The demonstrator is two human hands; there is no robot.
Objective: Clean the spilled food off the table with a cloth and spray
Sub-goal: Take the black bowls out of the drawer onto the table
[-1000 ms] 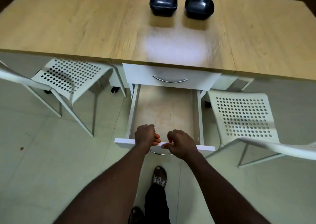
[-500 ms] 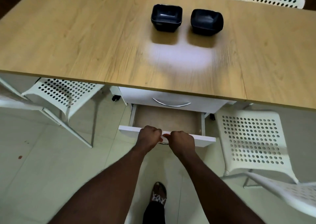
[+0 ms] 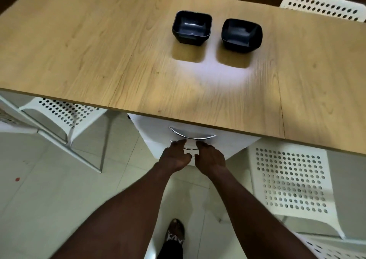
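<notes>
At 6 o'clock, left grip (image 3: 174,156) and right grip (image 3: 211,157), fingers straight and holding nothing, touch the white drawer unit (image 3: 229,146) under the wooden surface (image 3: 99,51); at 12 o'clock, a dark bowl (image 3: 191,27) beside a second bowl (image 3: 241,34).

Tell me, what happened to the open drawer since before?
The drawer slid in under the table and is shut. The left hand and right hand, which gripped its front edge, now have straight fingers against it. The two bowls stayed put.
</notes>
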